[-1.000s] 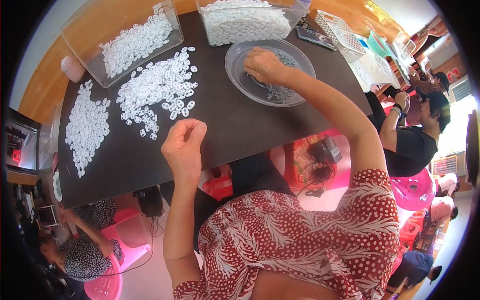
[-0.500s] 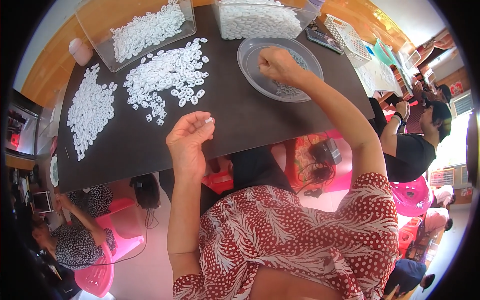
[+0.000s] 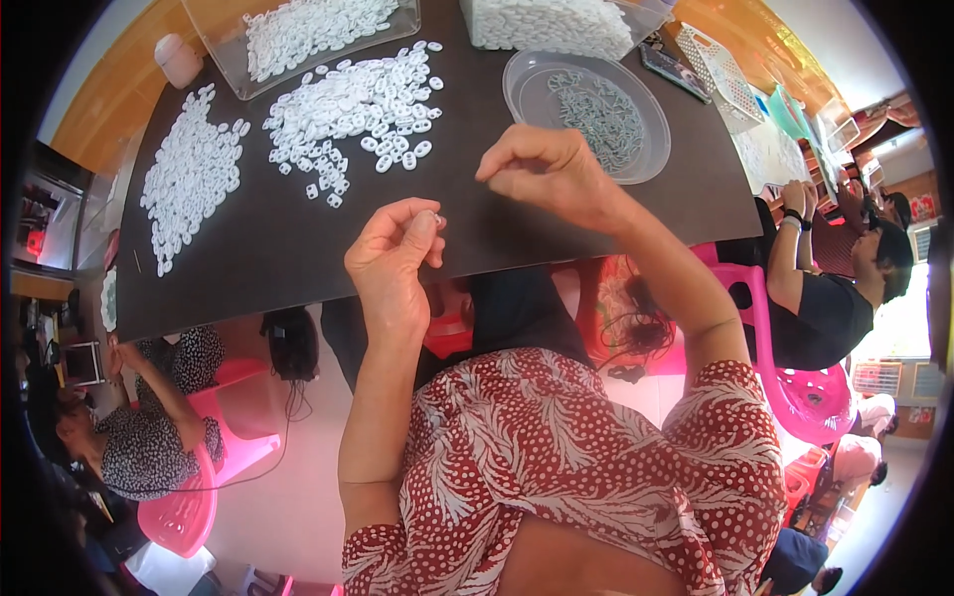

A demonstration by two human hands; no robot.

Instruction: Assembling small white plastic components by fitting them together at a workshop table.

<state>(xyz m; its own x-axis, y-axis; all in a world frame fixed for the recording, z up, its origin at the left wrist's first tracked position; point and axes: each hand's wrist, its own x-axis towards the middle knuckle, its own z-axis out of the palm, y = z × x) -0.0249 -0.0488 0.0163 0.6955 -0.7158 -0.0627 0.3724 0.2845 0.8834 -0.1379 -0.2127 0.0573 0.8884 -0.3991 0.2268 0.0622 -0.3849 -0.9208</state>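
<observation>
My left hand (image 3: 396, 260) is over the front part of the dark table, thumb and fingertips pinched on a small white plastic piece (image 3: 439, 221), mostly covered by the fingers. To its right, my right hand (image 3: 555, 177) is closed in a pinch, fingertips pointing left; whatever it may hold is too small to make out. Just behind that hand stands a round clear tray (image 3: 527, 87) with many small greyish metal pieces (image 3: 596, 111) in it. A pile of small white oval two-holed plastic pieces (image 3: 348, 104) lies beyond my left hand.
Another white pile (image 3: 194, 189) spreads at the table's left. Two clear bins of white pieces, one far left (image 3: 323, 38) and one far centre (image 3: 552, 25), stand behind. A phone (image 3: 676, 72) and white basket (image 3: 720, 79) are at far right. Co-workers sit on both sides.
My right hand has come from above the round tray toward me and left, near my left hand, still closed. The view has shifted slightly. My left hand keeps its pinch.
</observation>
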